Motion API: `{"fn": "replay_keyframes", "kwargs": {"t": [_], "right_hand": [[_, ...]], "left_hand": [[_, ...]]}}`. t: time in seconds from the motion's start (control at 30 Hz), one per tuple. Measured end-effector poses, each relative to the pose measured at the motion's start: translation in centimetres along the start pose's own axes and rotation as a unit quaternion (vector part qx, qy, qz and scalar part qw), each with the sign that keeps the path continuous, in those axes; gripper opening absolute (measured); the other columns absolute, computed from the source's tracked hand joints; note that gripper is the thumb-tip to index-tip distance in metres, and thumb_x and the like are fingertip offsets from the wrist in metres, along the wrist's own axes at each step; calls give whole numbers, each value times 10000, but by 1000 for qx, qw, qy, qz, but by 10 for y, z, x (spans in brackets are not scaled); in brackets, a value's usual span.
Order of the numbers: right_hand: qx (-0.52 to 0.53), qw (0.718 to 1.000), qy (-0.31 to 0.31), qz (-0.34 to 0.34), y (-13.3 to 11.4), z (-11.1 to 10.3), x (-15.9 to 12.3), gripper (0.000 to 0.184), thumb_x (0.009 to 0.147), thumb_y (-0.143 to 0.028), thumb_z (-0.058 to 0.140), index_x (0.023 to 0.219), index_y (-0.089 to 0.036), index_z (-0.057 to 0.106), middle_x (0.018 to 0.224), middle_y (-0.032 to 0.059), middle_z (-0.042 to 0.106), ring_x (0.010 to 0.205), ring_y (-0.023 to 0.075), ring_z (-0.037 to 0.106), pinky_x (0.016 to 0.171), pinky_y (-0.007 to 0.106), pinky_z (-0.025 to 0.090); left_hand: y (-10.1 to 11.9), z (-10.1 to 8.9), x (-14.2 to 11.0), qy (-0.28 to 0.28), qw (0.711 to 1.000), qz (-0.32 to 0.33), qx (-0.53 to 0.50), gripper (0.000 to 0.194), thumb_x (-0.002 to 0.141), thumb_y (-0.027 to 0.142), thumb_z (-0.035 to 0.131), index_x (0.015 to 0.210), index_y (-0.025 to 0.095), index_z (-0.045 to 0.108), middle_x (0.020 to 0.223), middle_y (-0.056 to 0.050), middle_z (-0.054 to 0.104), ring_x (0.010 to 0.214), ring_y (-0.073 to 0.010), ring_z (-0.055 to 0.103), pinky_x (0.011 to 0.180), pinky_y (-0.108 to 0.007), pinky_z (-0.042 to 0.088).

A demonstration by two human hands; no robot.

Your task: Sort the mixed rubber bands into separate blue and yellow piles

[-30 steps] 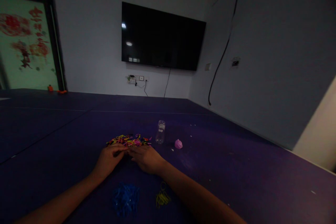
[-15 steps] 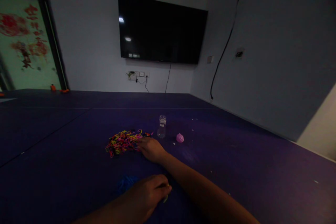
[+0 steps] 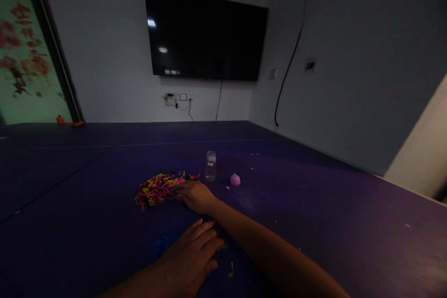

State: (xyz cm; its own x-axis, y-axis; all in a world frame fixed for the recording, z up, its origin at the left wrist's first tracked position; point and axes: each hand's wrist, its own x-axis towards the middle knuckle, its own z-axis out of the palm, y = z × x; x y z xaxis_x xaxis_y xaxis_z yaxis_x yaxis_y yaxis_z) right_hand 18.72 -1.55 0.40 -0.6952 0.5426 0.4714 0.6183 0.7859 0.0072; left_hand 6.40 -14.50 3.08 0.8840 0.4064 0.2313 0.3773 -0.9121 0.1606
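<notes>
My left hand [image 3: 195, 251] is open, palm down with its fingers stretched out. It hovers over or rests on a small bunch of yellow-green rubber bands [image 3: 231, 269], mostly hidden beneath it. To its left, a heap of blue rubber bands [image 3: 161, 245] shows in part behind the wrist. My right hand [image 3: 197, 197] lies open at the right edge of a mixed pile of coloured rubber bands [image 3: 155, 189], its fingertips touching some. Whether it pinches a band I cannot make out.
A clear plastic bottle [image 3: 210, 166] stands upright beyond my right hand. Right of it lies a pink cap-like piece [image 3: 235, 179]. White scraps dot the purple floor [image 3: 314, 223]. A television [image 3: 206, 32] hangs on the far wall, and a black cable [image 3: 288, 72] dangles at the right.
My left hand came back from the mixed pile to the yellow-green bands; its closed fingers have since spread. My right hand stayed by the pile. The view shifted slightly.
</notes>
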Motion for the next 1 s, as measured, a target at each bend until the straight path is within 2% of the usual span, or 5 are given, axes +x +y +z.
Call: {"fn": "replay_keyframes", "kwargs": {"t": [0.33, 0.47, 0.63, 0.83, 1.0], "right_hand": [[6, 1000, -8, -5, -2, -6, -1, 192, 877, -154, 424, 917, -149, 612, 1083, 75, 610, 977, 159, 560, 819, 247, 412], [15, 1000, -7, -2, -3, -6, -1, 199, 865, -142, 433, 930, -145, 620, 1083, 79, 615, 973, 169, 566, 825, 259, 417], [102, 993, 44, 26, 2, 0, 0, 227, 867, -139, 433, 973, -149, 634, 1076, 79, 625, 987, 162, 570, 831, 262, 429], [246, 934, 199, 164, 22, 3, 0, 317, 931, -284, 370, 917, -153, 659, 922, 67, 672, 887, 165, 611, 770, 269, 467], [254, 919, 228, 198, 29, 7, -1, 358, 928, -338, 374, 874, -143, 669, 853, 68, 676, 832, 178, 619, 734, 266, 474]], "left_hand": [[-6, 33, -1, 56, 981, 167, 80, 339, 861, 312, 540, 1197, 279, 511, 1219, -51, 564, 1200, -264, 435, 1006, -452, 350], [-10, 45, -3, 100, 971, 172, 134, 239, 875, 326, 522, 1098, 264, 585, 1309, -58, 489, 1230, -287, 389, 1014, -469, 325], [-13, 33, -4, 50, 979, 152, 129, 544, 869, 514, 428, 1280, 159, 447, 1340, -122, 455, 1269, -319, 318, 1032, -492, 283], [-14, 24, -2, -4, 992, 105, 67, 570, 878, 536, 384, 1385, 301, 270, 1413, -88, 358, 1260, -329, 336, 977, -496, 328], [-16, 18, -2, -31, 994, 83, 58, 565, 887, 546, 340, 1394, 315, 243, 1366, -98, 421, 1246, -342, 352, 948, -507, 349]]}}
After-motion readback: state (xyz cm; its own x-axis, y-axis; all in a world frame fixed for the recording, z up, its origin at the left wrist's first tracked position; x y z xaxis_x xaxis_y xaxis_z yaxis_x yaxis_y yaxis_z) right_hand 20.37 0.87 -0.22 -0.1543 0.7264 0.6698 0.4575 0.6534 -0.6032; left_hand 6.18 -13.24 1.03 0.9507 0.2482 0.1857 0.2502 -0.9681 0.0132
